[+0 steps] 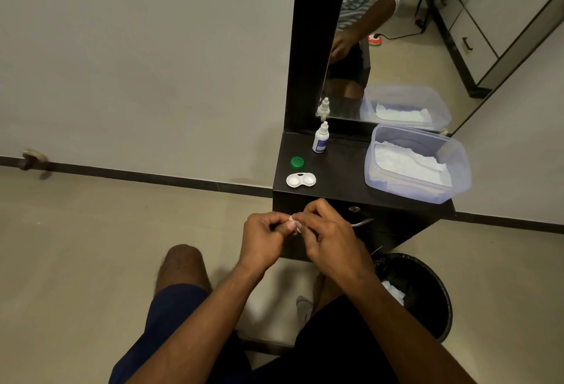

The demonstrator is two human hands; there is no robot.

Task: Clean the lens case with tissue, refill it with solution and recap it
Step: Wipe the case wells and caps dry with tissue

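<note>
The white lens case (301,180) lies uncapped on the front left of the dark cabinet top (338,170), both wells showing. Its green cap (297,162) rests just behind it. The small white solution bottle (320,138) stands upright further back by the mirror. In front of the cabinet, my left hand (264,237) and my right hand (329,240) meet, and their fingertips pinch one small white piece (294,224) between them. It looks like the case's white cap, though fingers hide most of it, and I cannot tell if tissue is with it.
A clear plastic tub (418,164) of white tissues fills the right side of the cabinet top. A black bin (418,292) with crumpled tissue inside stands on the floor at the right. A mirror (396,32) rises behind, and my knees are below the hands.
</note>
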